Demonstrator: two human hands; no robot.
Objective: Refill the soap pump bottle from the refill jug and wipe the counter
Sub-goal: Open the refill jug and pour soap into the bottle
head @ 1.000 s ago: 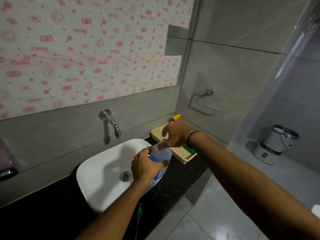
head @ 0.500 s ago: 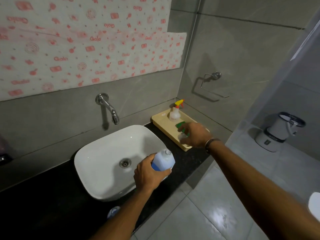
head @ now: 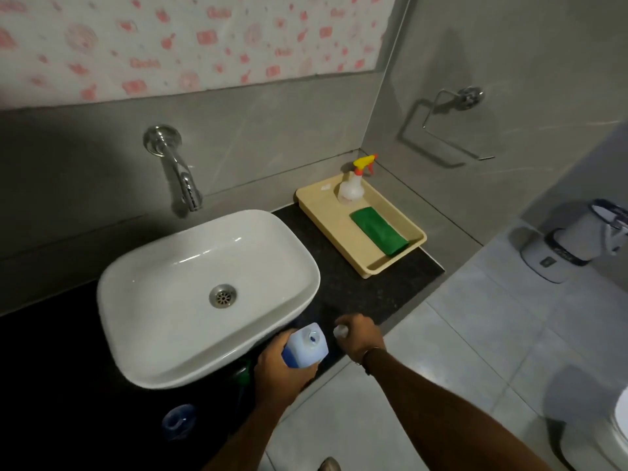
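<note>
My left hand (head: 278,372) grips the refill jug (head: 307,345), a pale bottle with a blue label, upright at the counter's front edge with its mouth uncapped. Just right of the jug, my right hand (head: 362,336) pinches a small white cap (head: 341,331) above the black counter (head: 350,287). A blue soap bottle (head: 178,424) stands in shadow at the near left, seen from above with its top open. A green pump piece (head: 243,373) lies near it, partly hidden. A folded green cloth (head: 379,231) lies in the beige tray (head: 319,212).
A white basin (head: 163,277) fills the counter's middle under a chrome tap (head: 176,168). A spray bottle with a yellow trigger (head: 351,185) stands in the tray's far end. A towel ring (head: 455,107) hangs on the right wall; a white bin (head: 571,239) sits on the tiled floor.
My right hand has come back from the tray to beside the jug, holding the white cap. The jug has moved toward the counter's front edge. The view has tilted downward.
</note>
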